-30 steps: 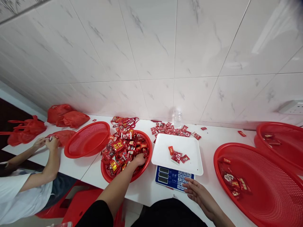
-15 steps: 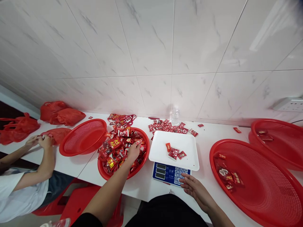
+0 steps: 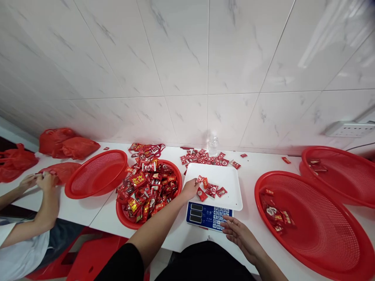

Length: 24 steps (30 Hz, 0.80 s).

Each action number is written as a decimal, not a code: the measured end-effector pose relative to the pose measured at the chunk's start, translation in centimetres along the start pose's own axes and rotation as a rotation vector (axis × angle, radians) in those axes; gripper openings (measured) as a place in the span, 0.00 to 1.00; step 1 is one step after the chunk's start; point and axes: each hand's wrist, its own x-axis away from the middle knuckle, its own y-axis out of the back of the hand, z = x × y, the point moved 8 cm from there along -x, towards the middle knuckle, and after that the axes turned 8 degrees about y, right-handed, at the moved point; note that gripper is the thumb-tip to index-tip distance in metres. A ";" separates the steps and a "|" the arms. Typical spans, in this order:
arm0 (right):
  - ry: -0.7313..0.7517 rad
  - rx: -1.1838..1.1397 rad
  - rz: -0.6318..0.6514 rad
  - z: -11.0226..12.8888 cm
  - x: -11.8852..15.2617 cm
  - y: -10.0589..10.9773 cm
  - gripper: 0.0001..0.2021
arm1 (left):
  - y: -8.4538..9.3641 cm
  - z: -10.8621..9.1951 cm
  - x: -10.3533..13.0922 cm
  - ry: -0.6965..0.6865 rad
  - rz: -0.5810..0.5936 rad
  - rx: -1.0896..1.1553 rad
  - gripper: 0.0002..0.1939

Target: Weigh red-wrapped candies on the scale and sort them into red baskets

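A white table (image 3: 249, 162) bears baskets (image 3: 325, 218), bags (image 3: 80, 147) and a scale (image 3: 205, 215).

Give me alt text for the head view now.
A person's left hand is at the white tray of a scale, where small red packets lie; the right hand is by the keypad. To the left stands a red basket heaped with more, another person beyond.

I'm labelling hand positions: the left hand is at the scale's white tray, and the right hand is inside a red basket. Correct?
Only the right hand is misplaced: the head view shows it by the blue keypad. The left hand is at the white tray, as you say.
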 end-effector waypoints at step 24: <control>0.427 0.467 -0.222 5.7 -4.4 2.5 0.30 | -2.5 -0.7 2.2 -0.197 -0.055 -0.416 0.41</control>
